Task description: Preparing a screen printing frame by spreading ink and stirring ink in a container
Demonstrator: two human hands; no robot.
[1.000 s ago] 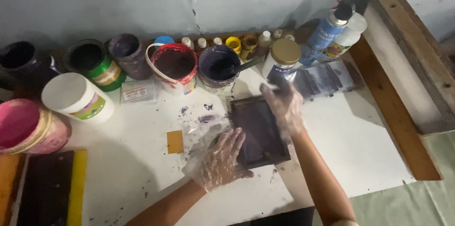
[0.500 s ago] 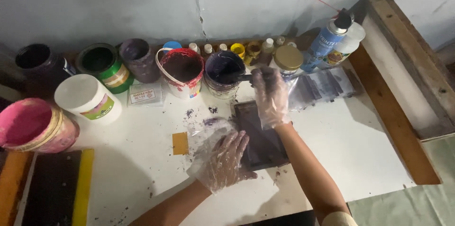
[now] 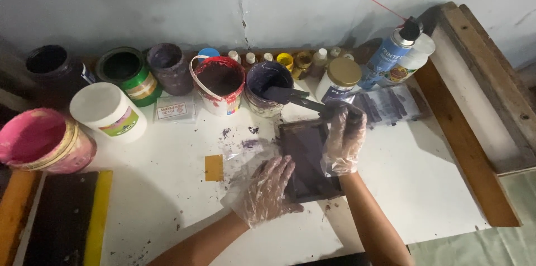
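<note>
A small dark-framed screen [image 3: 306, 161], smeared purple, lies flat on the white table [image 3: 413, 188]. My left hand [image 3: 268, 190], in a clear plastic glove, presses flat on the screen's left edge with fingers spread. My right hand [image 3: 343, 137], also gloved, reaches over the screen's far right corner and grips the end of a dark spatula [image 3: 290, 97]. The spatula's blade rests in an open tub of purple ink [image 3: 267, 84] just beyond the screen.
Along the wall stand a red ink tub [image 3: 219, 82], a green can [image 3: 125, 70], dark jars [image 3: 170, 68], a white jar [image 3: 109, 111], a pink tub [image 3: 39, 140], small bottles [image 3: 285, 59], a gold-lidded jar [image 3: 340, 79] and a blue spray can [image 3: 391, 54]. A wooden frame [image 3: 480, 93] is at right, a black-and-yellow squeegee [image 3: 67, 216] at lower left.
My right hand has gone from resting open at the screen's far edge to gripping the spatula handle. My left hand slid slightly onto the screen's left edge.
</note>
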